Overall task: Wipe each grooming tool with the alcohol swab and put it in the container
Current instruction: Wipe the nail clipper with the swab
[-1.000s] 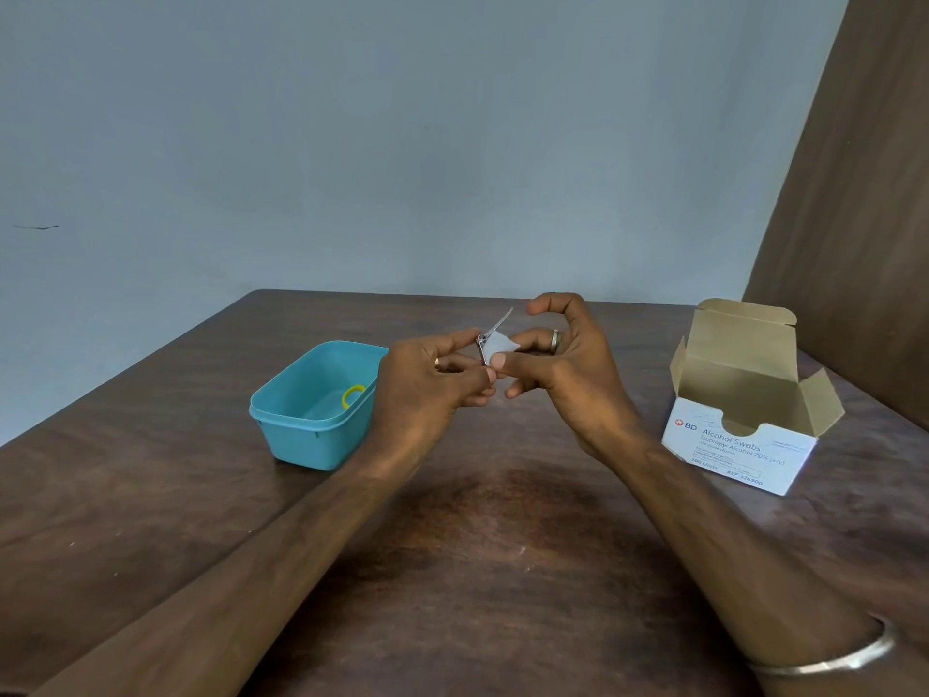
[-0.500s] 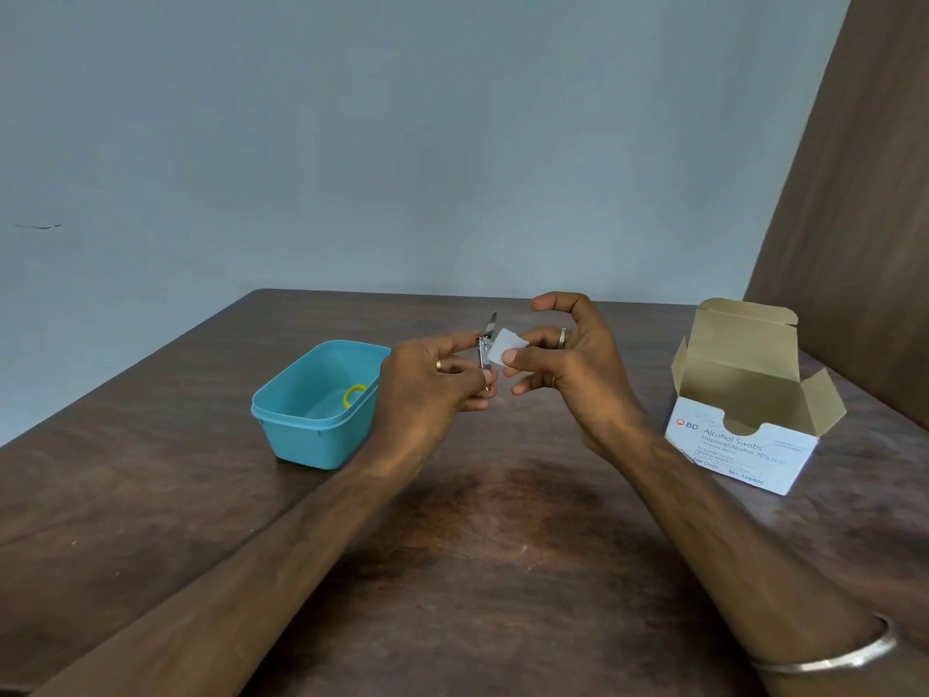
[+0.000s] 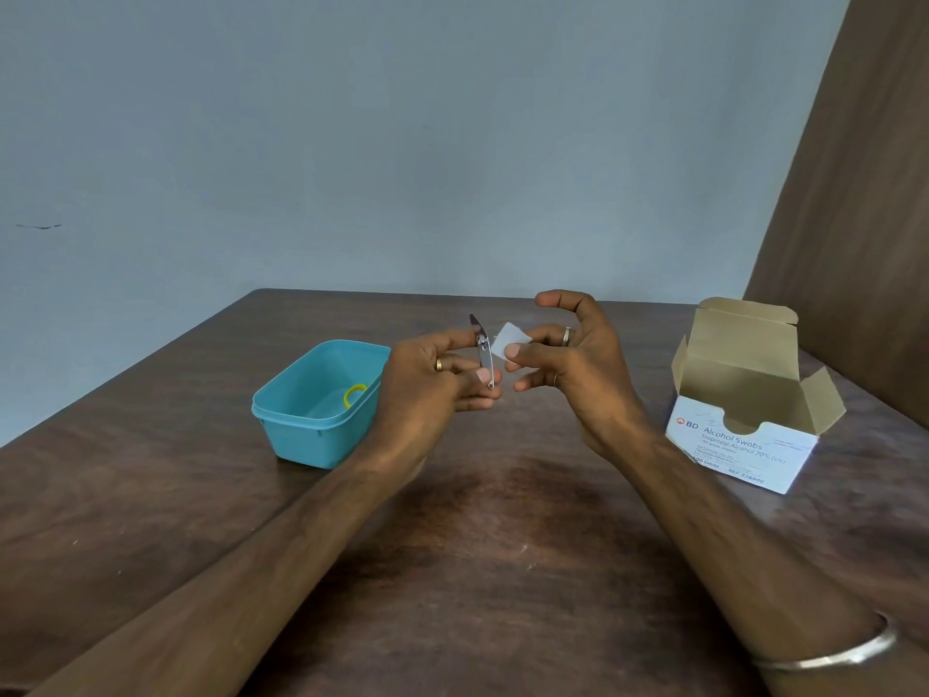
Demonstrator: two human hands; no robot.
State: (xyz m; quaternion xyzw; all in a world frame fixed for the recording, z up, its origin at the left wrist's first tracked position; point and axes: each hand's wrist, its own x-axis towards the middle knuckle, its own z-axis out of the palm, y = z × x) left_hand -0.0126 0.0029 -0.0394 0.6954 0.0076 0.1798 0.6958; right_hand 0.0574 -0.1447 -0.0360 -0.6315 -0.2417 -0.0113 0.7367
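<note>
Left fingers (image 3: 480, 377) pinching slim steel nail clipper (image 3: 483, 352); right fingers (image 3: 513, 350) clamping flat white swab (image 3: 508, 340)

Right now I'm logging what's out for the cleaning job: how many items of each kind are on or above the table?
Metal nail clipper, held in the left hand: 1
White alcohol swab, in the right hand: 1
Teal plastic container: 1
Yellow ring inside it: 1
Open white cardboard swab box: 1
Total: 5

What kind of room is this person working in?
Hard to say: probably a plain room at home or in an office, not a clinic. There is only a bare wooden table, a blank blue-grey wall and a box of alcohol swabs.
</note>
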